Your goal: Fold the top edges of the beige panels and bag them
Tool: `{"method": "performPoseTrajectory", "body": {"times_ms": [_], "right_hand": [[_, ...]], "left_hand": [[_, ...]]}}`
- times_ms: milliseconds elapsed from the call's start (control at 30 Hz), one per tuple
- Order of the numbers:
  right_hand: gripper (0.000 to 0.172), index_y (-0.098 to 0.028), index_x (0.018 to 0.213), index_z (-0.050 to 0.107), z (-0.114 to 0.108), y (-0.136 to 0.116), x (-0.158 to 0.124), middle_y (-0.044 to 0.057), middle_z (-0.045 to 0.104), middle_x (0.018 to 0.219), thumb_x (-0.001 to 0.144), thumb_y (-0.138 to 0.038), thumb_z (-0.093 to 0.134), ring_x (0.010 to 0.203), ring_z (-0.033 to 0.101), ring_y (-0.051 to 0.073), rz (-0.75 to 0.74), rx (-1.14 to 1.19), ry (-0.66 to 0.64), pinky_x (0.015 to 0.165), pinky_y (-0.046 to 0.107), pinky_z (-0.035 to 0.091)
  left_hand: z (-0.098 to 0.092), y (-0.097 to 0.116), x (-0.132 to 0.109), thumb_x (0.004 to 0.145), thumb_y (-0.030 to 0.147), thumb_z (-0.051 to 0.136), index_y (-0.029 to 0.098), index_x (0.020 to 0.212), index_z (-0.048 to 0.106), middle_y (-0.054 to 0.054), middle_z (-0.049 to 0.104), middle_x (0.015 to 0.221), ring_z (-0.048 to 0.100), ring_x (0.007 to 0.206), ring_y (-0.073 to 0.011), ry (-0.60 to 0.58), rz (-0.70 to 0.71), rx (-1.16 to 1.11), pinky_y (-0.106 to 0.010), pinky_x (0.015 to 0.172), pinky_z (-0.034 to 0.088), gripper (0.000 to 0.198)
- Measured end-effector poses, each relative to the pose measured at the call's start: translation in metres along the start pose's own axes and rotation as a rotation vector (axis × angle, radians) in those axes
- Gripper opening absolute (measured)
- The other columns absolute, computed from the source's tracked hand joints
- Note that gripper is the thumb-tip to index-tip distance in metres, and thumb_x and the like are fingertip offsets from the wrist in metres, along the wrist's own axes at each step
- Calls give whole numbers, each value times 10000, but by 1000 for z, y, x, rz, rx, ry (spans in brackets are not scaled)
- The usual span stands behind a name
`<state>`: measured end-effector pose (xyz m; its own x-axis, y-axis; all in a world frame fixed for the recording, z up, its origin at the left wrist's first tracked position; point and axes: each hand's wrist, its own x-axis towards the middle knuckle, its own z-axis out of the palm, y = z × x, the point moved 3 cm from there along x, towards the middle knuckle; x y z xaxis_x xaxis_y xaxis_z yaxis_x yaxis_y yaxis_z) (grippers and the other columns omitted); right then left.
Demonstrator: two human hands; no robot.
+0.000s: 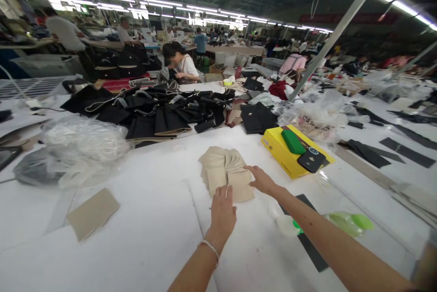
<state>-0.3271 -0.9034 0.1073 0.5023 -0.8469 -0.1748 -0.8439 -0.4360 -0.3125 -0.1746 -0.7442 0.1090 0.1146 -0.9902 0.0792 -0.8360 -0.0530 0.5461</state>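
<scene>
Beige fabric pieces (216,176) lie fanned out in two overlapping groups on the white table (153,210). My left hand (223,212), with a bracelet at the wrist, rests its fingertips on the near edge of the left group; its fingers are stretched forward. At the right edge of the pieces is my right hand (262,180), its fingers spread and its fingertips touching or just beside the fabric. Neither hand is wrapped round anything. A separate beige stack (93,213) lies to the left.
A yellow box (280,151) with a green object (292,141) and a black item (311,161) stands to the right. Black bags (164,114) are heaped at the back. Clear plastic (85,146) lies left. Green-capped bottles are near my right forearm. A person (186,66) sits beyond.
</scene>
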Motion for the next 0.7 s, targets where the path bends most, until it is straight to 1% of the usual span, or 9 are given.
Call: {"method": "performPoseTrajectory", "body": {"times_ms": [67,167,233,300,400,467,567,633,700], "right_hand": [[381,-189,1293,533,2,5,16,99,547,1302,947,-327,612,1119,575,262,-25,-40,-6,922,481,511],[363,-183,1265,550,5,11,35,96,550,1289,940,-328,619,1110,575,260,-59,-87,-22,906,472,517],[340,-176,1232,566,9,16,44,92,558,1269,935,-331,625,1098,576,257,-82,-104,-36,897,465,518],[322,-172,1202,576,14,21,49,88,564,1248,930,-336,628,1087,576,252,-105,-108,-45,890,456,516],[309,-168,1171,579,19,24,53,84,563,1225,924,-346,628,1072,569,247,-128,-102,-45,878,442,510],[297,-166,1144,582,19,24,54,79,563,1200,916,-351,632,1056,564,242,-144,-95,-48,870,432,503],[289,-171,1105,587,12,23,58,71,557,1168,891,-355,651,1039,548,240,-190,-89,-68,859,424,489],[352,-187,1170,563,4,23,63,74,529,1211,873,-346,665,1063,527,251,-222,-93,-72,869,430,477],[455,-207,1264,516,-3,26,70,83,495,1260,857,-329,678,1098,502,270,-241,-108,-69,885,444,463]], "left_hand": [[16,2,30,767,87,667,128,1430,405,-138,477,1421,370,1341,-330,17,20,60,-466,1112,335,714],[39,4,70,756,101,690,110,1440,387,-161,429,1467,344,1364,-349,26,63,130,-482,1119,319,748],[53,5,90,777,106,668,90,1415,418,-172,440,1457,365,1353,-347,22,86,168,-481,1119,320,686],[66,5,103,823,87,601,77,1388,449,-177,468,1433,390,1337,-341,18,99,199,-482,1111,327,585],[80,5,112,882,52,486,89,1347,493,-165,494,1408,407,1323,-321,20,108,232,-478,1096,340,467],[85,5,114,905,41,436,98,1321,513,-157,513,1382,421,1303,-308,28,105,244,-474,1078,355,427],[86,5,115,916,34,404,101,1234,564,-146,590,1224,512,1156,-287,44,76,252,-463,993,415,362],[85,6,116,913,28,401,109,1152,599,-125,616,1087,547,1036,-268,54,58,251,-447,929,443,321],[84,7,118,908,21,404,112,1131,604,-111,612,1030,544,994,-259,66,49,251,-438,915,441,314]]}}
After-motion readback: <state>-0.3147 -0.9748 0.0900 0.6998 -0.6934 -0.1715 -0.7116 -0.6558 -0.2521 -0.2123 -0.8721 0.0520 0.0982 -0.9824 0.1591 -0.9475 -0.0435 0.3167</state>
